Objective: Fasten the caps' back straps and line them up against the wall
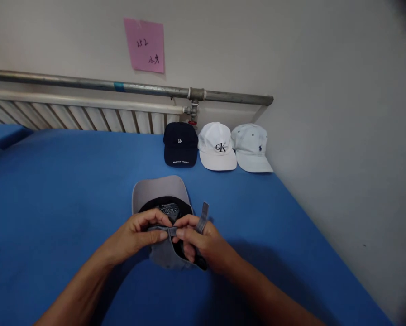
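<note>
A grey baseball cap (160, 189) lies on the blue surface with its underside and dark inside facing up, brim pointing away from me. My left hand (141, 233) pinches the cap's back edge between thumb and fingers. Close beside it, my right hand (201, 240) is closed on the cap's grey adjustment strap (203, 216), whose loose end sticks up past the fingers. Both sets of fingertips nearly meet at the back opening. The fingers partly hide where the strap joins the cap.
Three caps stand in a row against the wall: a navy cap (180, 145), a white cap (217, 146) and a pale cap (252, 147). Behind are a radiator (104, 118) and a metal pipe (148, 90). A pink note (145, 45) hangs above. A wall (352, 158) bounds the right side.
</note>
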`<state>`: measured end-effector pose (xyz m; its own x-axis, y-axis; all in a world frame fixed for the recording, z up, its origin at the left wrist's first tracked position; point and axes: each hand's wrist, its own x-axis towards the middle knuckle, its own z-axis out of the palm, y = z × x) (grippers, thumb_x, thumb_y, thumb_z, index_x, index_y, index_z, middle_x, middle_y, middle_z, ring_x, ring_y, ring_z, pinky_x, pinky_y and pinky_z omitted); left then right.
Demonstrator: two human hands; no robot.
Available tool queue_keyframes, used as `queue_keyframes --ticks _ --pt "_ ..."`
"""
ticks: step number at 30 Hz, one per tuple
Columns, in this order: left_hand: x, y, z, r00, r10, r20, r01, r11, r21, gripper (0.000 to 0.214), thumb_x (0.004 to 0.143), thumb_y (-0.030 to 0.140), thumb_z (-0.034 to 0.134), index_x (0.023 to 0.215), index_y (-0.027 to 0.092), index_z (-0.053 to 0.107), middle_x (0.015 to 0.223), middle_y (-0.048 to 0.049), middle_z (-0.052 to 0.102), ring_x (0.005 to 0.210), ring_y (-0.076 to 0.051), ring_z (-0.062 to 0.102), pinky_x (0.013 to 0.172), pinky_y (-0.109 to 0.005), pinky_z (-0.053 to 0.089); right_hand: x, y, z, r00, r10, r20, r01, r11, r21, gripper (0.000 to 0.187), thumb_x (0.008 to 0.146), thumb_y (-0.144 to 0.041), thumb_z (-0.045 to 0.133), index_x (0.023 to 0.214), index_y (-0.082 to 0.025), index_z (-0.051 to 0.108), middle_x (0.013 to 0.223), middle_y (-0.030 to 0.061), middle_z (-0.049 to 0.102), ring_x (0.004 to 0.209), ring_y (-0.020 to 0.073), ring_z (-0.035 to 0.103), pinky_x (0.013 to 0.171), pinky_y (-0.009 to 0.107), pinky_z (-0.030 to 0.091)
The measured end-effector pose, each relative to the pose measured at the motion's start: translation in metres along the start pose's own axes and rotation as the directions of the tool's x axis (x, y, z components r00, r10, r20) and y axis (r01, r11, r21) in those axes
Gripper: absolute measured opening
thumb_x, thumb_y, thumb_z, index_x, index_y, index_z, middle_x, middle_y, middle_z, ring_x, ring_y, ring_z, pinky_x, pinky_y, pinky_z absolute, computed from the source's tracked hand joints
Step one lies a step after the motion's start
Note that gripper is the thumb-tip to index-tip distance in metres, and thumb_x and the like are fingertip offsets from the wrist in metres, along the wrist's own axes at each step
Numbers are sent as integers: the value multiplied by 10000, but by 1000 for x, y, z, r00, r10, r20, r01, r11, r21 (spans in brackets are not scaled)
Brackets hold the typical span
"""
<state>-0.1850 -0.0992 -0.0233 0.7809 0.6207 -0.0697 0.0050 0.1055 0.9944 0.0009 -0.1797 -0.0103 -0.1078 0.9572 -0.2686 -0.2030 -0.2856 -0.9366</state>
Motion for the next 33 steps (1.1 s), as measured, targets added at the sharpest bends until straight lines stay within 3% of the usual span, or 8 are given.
queue_keyframes --ticks 5,9,13,17,22,27,29,33 --pt "0 2 2 1000 20 13 -19 999 -31 134 819 247 689 933 211 629 869 -6 665 814 -129 583 721 -243 426 3 1 -5 994 46 97 -63 982 176 221 746 -291 638 929 -172 608 684 -22 635 382 45 460 385 194 373" --pt "2 1 5 999 -9 31 10 1000 -26 178 823 245 683 978 218 600 928 -2 640 815 -116 575 714 -234 422 4 3 -4 996 62 64 -72 985 155 173 681 -241 690 781 -172 567 587 -57 583 370 39 429 379 183 356" --pt "3 -1 7 998 -25 49 22 998 66 172 826 267 672 974 208 607 906 -3 612 790 -117 534 673 -233 406 3 5 1 1000 5 1 -6 997 73 178 706 -271 672 715 -187 516 429 -102 461 346 45 382 380 180 335" --pt "3 -1 7 998 -40 44 34 992 120 165 814 327 682 880 183 638 755 13 570 686 -107 475 615 -232 371 2 5 4 998 -32 -62 33 999 6 165 711 -274 641 704 -190 499 444 -106 444 350 41 369 380 180 311" --pt "5 1 7 995 -91 -35 91 996 7 189 773 348 716 821 173 664 712 15 557 639 -97 455 590 -227 345 1 -1 -2 992 -59 -107 36 979 -201 236 712 -324 674 869 -209 540 542 -92 474 404 62 398 427 214 321" --pt "7 -2 4 982 -154 -105 139 981 -137 201 740 355 736 765 172 657 747 1 615 685 -119 525 655 -244 385 3 -2 -20 937 -291 -191 94 739 -667 358 760 -345 692 1084 -229 595 694 -7 575 615 129 493 564 261 331" --pt "7 -3 2 983 -142 -120 123 981 -153 196 729 352 743 759 176 663 747 3 626 700 -124 537 675 -247 389 5 0 -24 943 -288 -169 95 715 -692 311 762 -320 687 1047 -223 611 713 1 588 627 133 493 571 262 322" --pt "9 -5 1 981 -142 -135 118 978 -172 190 716 349 753 749 181 669 718 16 616 680 -120 527 668 -243 375 6 0 -21 979 -187 -82 118 844 -523 83 782 -268 631 811 -195 605 649 -32 529 581 100 448 545 237 319"
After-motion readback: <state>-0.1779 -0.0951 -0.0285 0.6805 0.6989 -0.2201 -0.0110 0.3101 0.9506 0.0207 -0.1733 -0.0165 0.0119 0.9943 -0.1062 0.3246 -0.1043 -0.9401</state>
